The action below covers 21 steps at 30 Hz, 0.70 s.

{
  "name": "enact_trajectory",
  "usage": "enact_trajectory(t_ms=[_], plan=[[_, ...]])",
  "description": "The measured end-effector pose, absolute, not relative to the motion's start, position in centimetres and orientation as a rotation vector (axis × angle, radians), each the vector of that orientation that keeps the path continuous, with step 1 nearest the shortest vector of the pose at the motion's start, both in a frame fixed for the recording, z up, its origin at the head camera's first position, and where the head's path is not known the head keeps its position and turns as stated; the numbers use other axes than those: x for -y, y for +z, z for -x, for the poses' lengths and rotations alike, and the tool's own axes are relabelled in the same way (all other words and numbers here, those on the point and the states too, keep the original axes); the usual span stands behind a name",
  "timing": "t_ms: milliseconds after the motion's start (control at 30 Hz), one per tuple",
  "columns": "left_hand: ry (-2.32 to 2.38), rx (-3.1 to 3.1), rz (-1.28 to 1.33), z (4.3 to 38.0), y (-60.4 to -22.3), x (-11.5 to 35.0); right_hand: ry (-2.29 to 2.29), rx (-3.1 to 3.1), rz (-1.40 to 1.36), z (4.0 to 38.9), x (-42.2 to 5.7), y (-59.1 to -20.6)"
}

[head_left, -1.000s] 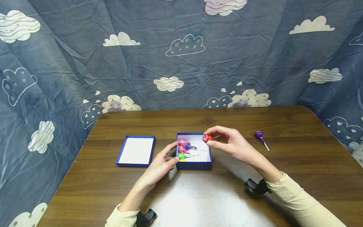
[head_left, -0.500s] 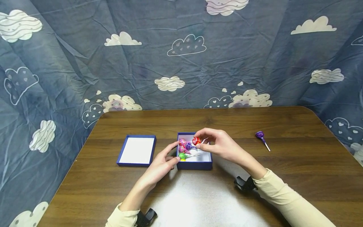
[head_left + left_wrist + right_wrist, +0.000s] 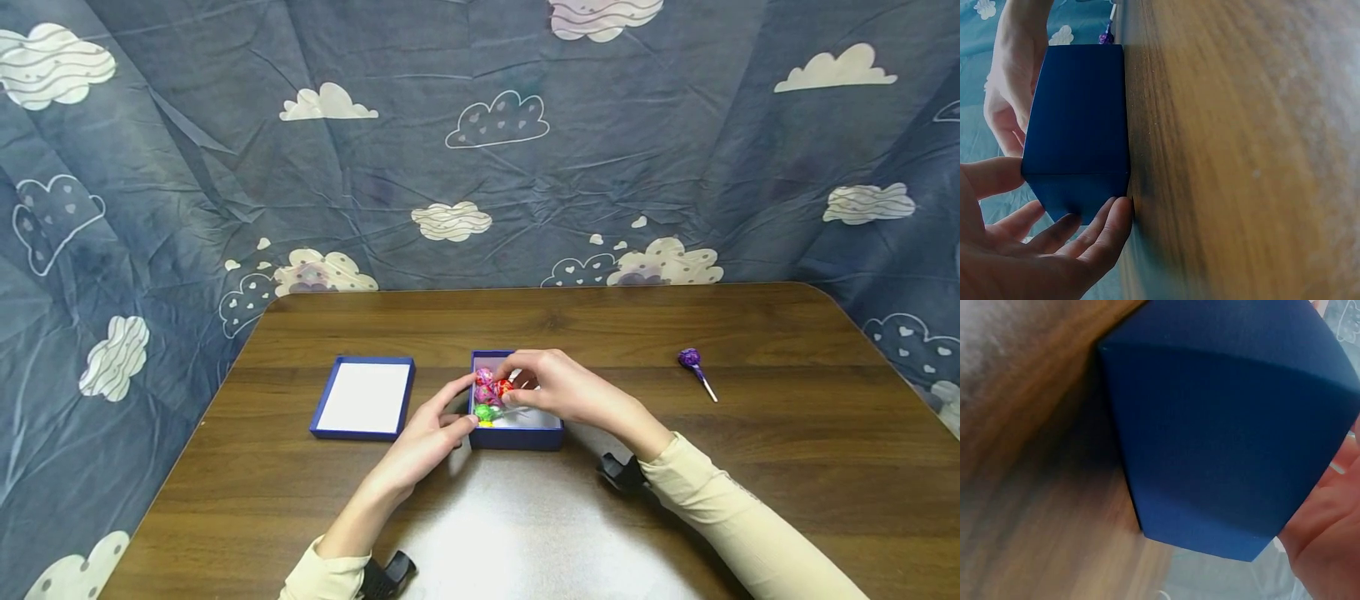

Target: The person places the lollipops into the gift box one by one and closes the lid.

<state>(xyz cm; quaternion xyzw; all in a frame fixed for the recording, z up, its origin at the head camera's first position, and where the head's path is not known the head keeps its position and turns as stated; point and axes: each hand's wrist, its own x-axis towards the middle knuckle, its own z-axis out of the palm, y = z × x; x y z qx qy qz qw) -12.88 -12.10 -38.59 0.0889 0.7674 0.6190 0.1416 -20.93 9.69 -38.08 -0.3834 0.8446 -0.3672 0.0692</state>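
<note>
A dark blue box (image 3: 517,439) with a white inside stands on the table in the head view. Along its left end lie wrapped lollipops, among them pink lollipops (image 3: 483,394), a green lollipop (image 3: 483,412) and a bit of yellow. Over the box, my right hand (image 3: 558,387) pinches a red-wrapped lollipop (image 3: 504,387) low against the pink ones, hiding part of the inside. My left hand (image 3: 423,433) touches the box's left wall with spread, fairly straight fingers and thumb; the left wrist view shows those fingertips (image 3: 1119,209) on the blue wall.
Left of the box lies a blue-rimmed lid (image 3: 362,397), white inside up. A purple lollipop (image 3: 690,358) rests alone to the right. The wooden table (image 3: 600,321) ends at a cloud-patterned cloth (image 3: 375,192) behind.
My right hand has carried the red lollipop leftward and down, from the box's right side to the candies at the left. A purple one inside is now covered. My left hand stays put.
</note>
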Motion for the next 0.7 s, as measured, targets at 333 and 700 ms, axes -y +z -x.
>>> enact_trajectory(t_ms=[333, 700], plan=[[1.788, -2.219, -0.255, 12.5, -37.6, 12.0, -0.862, -2.617, 1.21, 21.3, -8.8, -38.1], [1.779, -2.221, -0.243, 12.5, -37.5, 12.0, -0.646, -2.69, 1.194, 21.2, -8.3, -38.2]])
